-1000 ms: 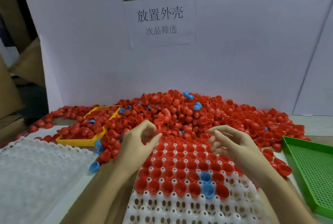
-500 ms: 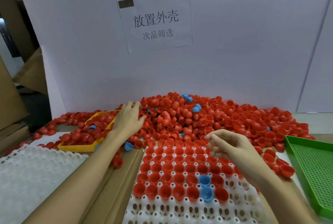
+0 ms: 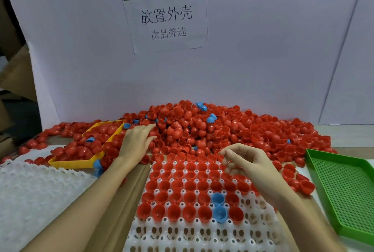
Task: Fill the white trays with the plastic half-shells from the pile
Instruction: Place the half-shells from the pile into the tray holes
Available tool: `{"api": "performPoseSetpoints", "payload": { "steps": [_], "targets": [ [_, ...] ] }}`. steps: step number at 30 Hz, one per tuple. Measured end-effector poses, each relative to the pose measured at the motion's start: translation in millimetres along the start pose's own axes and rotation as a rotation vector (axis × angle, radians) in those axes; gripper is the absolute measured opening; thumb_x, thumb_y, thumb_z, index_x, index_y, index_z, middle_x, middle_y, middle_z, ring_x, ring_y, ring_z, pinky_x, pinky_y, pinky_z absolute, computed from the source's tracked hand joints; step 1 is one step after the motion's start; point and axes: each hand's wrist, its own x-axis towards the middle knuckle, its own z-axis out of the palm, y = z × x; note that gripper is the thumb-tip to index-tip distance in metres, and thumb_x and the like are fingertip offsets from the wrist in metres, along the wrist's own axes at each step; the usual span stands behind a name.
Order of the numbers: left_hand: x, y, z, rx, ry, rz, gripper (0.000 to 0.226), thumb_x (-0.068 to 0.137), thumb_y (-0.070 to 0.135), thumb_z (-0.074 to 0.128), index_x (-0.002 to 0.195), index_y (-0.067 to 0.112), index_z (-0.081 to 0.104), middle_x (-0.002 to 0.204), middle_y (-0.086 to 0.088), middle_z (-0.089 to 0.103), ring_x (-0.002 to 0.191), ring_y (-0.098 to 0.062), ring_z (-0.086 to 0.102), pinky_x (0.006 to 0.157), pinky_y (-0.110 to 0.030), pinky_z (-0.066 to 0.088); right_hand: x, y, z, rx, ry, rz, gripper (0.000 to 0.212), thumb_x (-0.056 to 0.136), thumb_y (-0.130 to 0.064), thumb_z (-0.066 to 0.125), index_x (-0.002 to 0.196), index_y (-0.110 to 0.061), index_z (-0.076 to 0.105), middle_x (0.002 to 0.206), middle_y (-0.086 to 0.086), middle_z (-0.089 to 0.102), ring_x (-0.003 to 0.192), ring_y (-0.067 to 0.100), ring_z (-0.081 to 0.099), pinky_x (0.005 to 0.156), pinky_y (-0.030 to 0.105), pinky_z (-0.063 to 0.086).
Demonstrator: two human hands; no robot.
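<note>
Left hand [image 3: 137, 142] is laid on the near left slope of the pile of red half-shells [image 3: 202, 130], centre of frame; fingers are spread and reach in among the shells, and whether one is held cannot be told. Right hand [image 3: 249, 162] is hung over the upper right corner of the white tray [image 3: 182, 231], fingers loosely curled with the tips drawn together; a shell pinched there cannot be confirmed.

Risks, as judged:
- Pile slope is loose; raking by the left hand is likely to send shells rolling onto filled rows or off towards the yellow tray [image 3: 81, 162].
- Shells are smooth, glossy, thin-walled cups; a shell set dome-up or nested double in a socket is easily missed.
- Two blue half-shells [image 3: 218, 206] are seated among the red, lower centre; colour mix may be a defect.

Tray is moulded white plastic with a grid of round sockets and holes between; the near rows are unfilled. Green perforated tray [image 3: 344, 191] sits at the right edge.
</note>
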Motion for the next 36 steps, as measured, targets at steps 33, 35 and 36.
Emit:
{"api": "performPoseSetpoints", "payload": {
  "steps": [33, 35, 36],
  "targets": [
    [-99, 122, -52, -1.122, -0.259, -0.056, 0.039, 0.082, 0.027, 0.087, 0.114, 0.037, 0.066, 0.131, 0.02, 0.066, 0.111, -0.01, 0.071, 0.086, -0.03, 0.062, -10, -9, 20, -0.21, -0.242, -0.143, 0.047, 0.097, -0.011, 0.073, 0.139, -0.03, 0.062, 0.103, 0.008, 0.074, 0.096, 0.028, 0.079, 0.089, 0.038, 0.063],
    [-101, 124, -50, -1.077, -0.247, -0.008, 0.038, 0.087, 0.02, 0.083, 0.115, 0.038, 0.067, 0.131, 0.023, 0.064, 0.109, -0.007, 0.071, 0.088, -0.028, 0.061, -11, -11, 18, -0.172, -0.278, -0.101, 0.041, 0.101, -0.013, 0.069, 0.139, -0.027, 0.063, 0.104, 0.013, 0.073, 0.099, 0.029, 0.078, 0.09, 0.04, 0.064],
    [-101, 124, -50, -1.039, -0.234, 0.037, 0.039, 0.088, 0.015, 0.081, 0.117, 0.038, 0.068, 0.133, 0.025, 0.063, 0.111, -0.005, 0.07, 0.09, -0.024, 0.059, -11, -13, 17, -0.159, -0.269, -0.088, 0.035, 0.103, -0.015, 0.065, 0.136, -0.024, 0.065, 0.104, 0.014, 0.073, 0.1, 0.029, 0.078, 0.09, 0.041, 0.064]
  ]
}}
